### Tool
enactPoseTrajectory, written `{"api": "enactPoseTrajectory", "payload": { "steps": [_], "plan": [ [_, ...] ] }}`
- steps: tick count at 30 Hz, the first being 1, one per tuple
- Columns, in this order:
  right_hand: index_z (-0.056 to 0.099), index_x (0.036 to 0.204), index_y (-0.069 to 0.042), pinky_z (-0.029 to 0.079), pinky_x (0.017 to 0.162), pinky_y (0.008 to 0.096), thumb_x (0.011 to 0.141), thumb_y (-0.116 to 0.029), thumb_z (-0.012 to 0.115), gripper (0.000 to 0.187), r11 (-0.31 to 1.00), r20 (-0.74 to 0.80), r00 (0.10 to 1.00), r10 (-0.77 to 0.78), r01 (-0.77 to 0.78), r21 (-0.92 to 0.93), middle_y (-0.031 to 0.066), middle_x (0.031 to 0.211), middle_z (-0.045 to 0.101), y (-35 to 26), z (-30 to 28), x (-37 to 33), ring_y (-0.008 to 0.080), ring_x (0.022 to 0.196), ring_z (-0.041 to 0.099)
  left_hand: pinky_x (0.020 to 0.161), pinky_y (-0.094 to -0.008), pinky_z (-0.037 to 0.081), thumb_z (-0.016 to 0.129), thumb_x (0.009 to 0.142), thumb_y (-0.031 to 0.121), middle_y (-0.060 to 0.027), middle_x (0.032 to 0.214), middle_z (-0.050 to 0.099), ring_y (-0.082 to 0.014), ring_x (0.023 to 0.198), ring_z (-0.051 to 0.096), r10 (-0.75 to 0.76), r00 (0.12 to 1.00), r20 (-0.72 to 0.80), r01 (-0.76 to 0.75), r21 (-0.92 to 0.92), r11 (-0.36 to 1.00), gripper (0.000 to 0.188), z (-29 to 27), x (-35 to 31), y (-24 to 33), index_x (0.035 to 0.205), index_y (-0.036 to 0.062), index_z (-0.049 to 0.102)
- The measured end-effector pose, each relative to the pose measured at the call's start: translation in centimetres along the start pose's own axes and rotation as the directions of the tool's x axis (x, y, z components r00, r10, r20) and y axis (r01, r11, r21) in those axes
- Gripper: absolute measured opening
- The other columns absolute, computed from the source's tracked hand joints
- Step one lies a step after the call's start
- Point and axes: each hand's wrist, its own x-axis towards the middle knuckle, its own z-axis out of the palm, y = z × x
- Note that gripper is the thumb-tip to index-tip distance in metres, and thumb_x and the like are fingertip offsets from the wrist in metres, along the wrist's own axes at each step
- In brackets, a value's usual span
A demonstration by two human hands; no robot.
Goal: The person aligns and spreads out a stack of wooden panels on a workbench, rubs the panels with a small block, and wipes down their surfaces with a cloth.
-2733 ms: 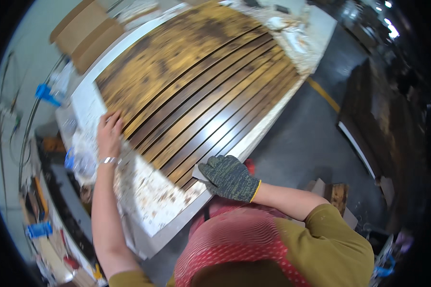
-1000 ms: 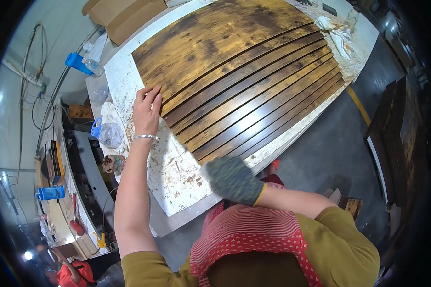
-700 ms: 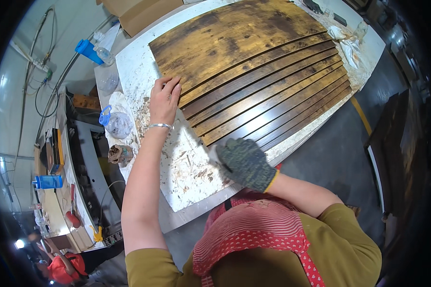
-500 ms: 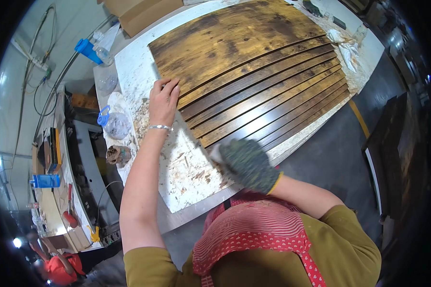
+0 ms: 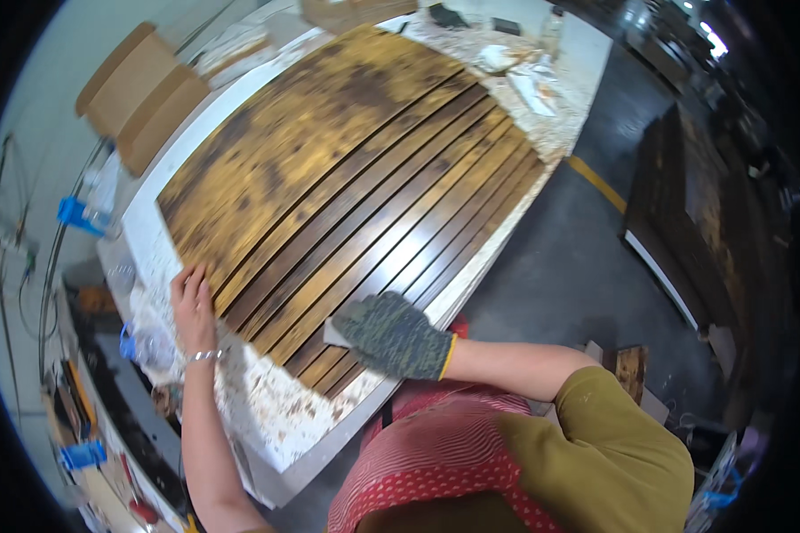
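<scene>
Brown wood-grain boards lie overlapped like steps on a white, stained worktable (image 5: 280, 426). The wide board (image 5: 302, 133) is uppermost at the far side, and several narrow board edges (image 5: 391, 218) show on its near side. My bare left hand (image 5: 193, 306), with a bracelet at the wrist, rests its extended fingers on the left edge of the boards. My right hand (image 5: 396, 336) wears a dark grey-green knit glove. It is closed round a small whitish flat pad (image 5: 332, 333), over the nearest boards close to their left ends. The glove hides most of the pad.
An open cardboard box (image 5: 147, 98) stands beyond the table's left side. Crumpled white cloth (image 5: 529, 78) and a dark glove (image 5: 445, 15) lie at the far end. A clear jug (image 5: 151, 345) is left of my arm. Dark panels (image 5: 684, 222) are stacked at right.
The view has turned, so the table and boards appear swung round. My gloved right hand has moved inward along the near boards, uncovering their left ends. My left hand stays at the boards' left edge.
</scene>
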Motion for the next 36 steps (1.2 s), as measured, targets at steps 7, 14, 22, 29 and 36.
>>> {"api": "enactPoseTrajectory", "payload": {
  "steps": [7,14,22,29,36],
  "plan": [
    [0.054,0.111,-0.004,0.045,0.069,0.0409,0.072,-0.024,0.059,0.045,0.924,-0.237,0.971,0.035,-0.121,-0.362,0.0137,0.089,0.053,14.3,-10.9,-5.5,0.0295,0.079,0.055,0.097,-0.033,0.034,0.042,0.094,0.018,-0.0137,0.121,0.047,-0.0268,0.112,0.046,-0.021,1.0,0.012,0.021,0.032,0.999,0.032,0.1,-0.3,-0.1,0.116,0.0002,0.056],
    [0.056,0.114,-0.008,0.046,0.076,0.0418,0.079,-0.03,0.056,0.041,0.634,-0.409,0.746,0.526,-0.664,-0.396,0.0163,0.101,0.056,30.0,-17.6,-10.7,0.0324,0.09,0.056,0.1,-0.0337,0.032,0.039,0.096,0.022,-0.013,0.123,0.046,-0.027,0.117,0.044,-0.084,0.996,0.039,0.08,0.09,0.993,0.034,0.4,0.1,1.4,0.118,0.0008,0.054],
    [0.056,0.117,-0.009,0.045,0.082,0.042,0.081,-0.033,0.056,0.043,0.705,-0.489,0.712,0.504,-0.666,-0.244,0.0199,0.101,0.057,30.6,-18.7,-8.6,0.0349,0.095,0.056,0.1,-0.0339,0.034,0.039,0.096,0.02,-0.0137,0.124,0.048,-0.0278,0.116,0.046,-0.113,0.993,0.026,0.107,0.162,0.981,0.033,0.2,0.1,2.8,0.118,0.0006,0.055],
    [0.058,0.108,-0.006,0.045,0.077,0.0422,0.076,-0.032,0.06,0.041,0.895,-0.26,0.895,0.362,-0.412,-0.171,0.0154,0.093,0.055,24.1,-14.0,-7.1,0.0307,0.087,0.055,0.1,-0.0344,0.034,0.04,0.096,0.019,-0.0132,0.126,0.048,-0.0279,0.118,0.045,-0.118,0.993,0.016,0.112,0.222,0.969,0.033,0.2,-0.1,2.6,0.119,0.0008,0.055],
    [0.059,0.106,-0.004,0.044,0.077,0.0427,0.076,-0.027,0.059,0.037,0.79,-0.413,0.785,0.463,-0.576,-0.208,0.0172,0.091,0.056,28.3,-17.9,-7.7,0.0321,0.087,0.054,0.1,-0.0335,0.034,0.039,0.096,0.02,-0.0115,0.127,0.048,-0.0264,0.119,0.045,-0.174,0.985,0.0,0.17,0.207,0.963,0.033,0.5,0.1,3.9,0.12,0.0014,0.054]
  ]
}}
